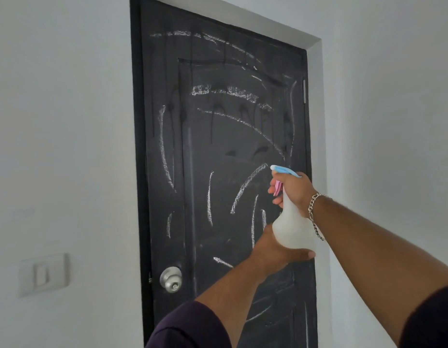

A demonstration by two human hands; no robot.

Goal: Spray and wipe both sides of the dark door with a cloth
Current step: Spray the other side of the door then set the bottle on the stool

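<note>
Dark door is standing closed in its frame, chalk-like white streaks and dark wet runs showing across upper and middle panels. Right hand is gripping the neck of the spray bottle, fingers curling round the pink trigger, blue nozzle aiming at the door's right half, probably so mist lands on the streaks. Left hand is cupping the bottle's base from below, fingers wrapping under it, apparently steadying the aim. No cloth is showing. Judgement: spraying of this first side is under way; wiping not yet begun. Round knob is sitting at the door's lower left edge.
</note>
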